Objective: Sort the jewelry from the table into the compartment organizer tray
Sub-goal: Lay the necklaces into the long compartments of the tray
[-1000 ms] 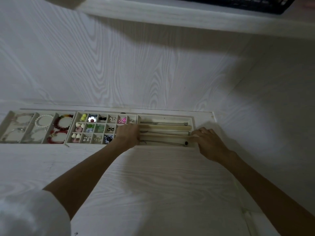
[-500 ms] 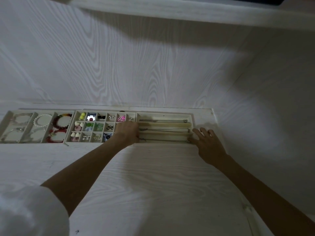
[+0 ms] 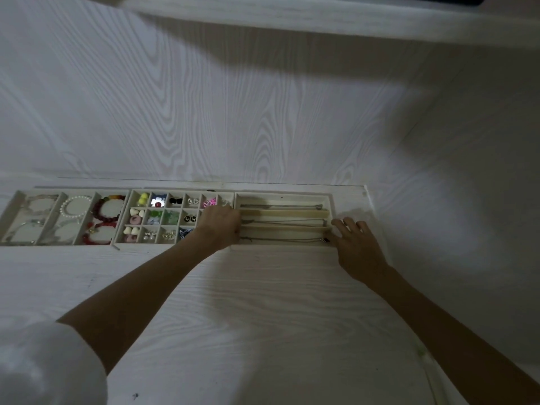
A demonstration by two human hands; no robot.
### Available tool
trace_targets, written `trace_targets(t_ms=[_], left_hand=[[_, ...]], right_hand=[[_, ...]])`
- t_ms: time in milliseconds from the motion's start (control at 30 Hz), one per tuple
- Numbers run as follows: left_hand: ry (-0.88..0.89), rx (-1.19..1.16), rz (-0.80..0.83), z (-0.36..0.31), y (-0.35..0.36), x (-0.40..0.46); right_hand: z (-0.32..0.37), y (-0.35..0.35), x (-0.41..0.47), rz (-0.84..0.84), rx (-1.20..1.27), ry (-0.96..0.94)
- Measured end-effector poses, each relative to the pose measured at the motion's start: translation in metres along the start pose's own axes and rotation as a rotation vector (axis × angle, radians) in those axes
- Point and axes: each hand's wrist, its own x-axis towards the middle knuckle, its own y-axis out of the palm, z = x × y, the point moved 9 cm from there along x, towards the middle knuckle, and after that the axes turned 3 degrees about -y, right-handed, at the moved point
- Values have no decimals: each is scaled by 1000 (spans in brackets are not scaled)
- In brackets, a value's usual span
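Head view looks down on a pale wood-grain table (image 3: 263,311) that fills most of the frame, with a wall of the same grain rising behind it. Along the table's far edge sit three cream trays in a row, touching or nearly so.

At the right is the necklace tray (image 3: 283,197), split by long padded bars into lengthwise slots; a thin dark chain (image 3: 280,205) lies stretched along the far slot, another in the middle slot and a third in the near slot.

At the left is the bracelet tray (image 3: 17,200), with three long sections. Its left section holds thin pale bangles, the middle one a white pearl bracelet (image 3: 76,206), and the right one two dark red bead bracelets (image 3: 108,209), one behind the other.

Between them is the small grid tray (image 3: 132,197), whose square cells hold yellow beads, a flower piece, black studs, pink hearts, green stones, white hearts and other little earrings too small to make out.

The left hand (image 3: 222,226) rests at the left end of the necklace tray, its fingers curled down over the bars; whether it pinches a chain I cannot tell. The right hand (image 3: 356,238) lies at the tray's right end, fingers straight and spread, tips touching the rim. A white sleeve (image 3: 49,366) shows at the lower left.
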Motion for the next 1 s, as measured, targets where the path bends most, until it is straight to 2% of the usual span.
trace_targets(t_ms=[200,367,500,600,1000], left_hand=[[-13,-75,21,4,4,3],[-24,-29,24,-2,2,3],[29,67,-1,-12,-3,2],[55,155,3,-15,-7,1],[89,348,-4,-28,-10,3]], right_hand=[[-39,-7,3,-28,305,310],[-34,2,22,176,289,294],[-20,10,34,325,167,232],[-16,12,36,362,98,212],[-21,15,34,341,106,264]])
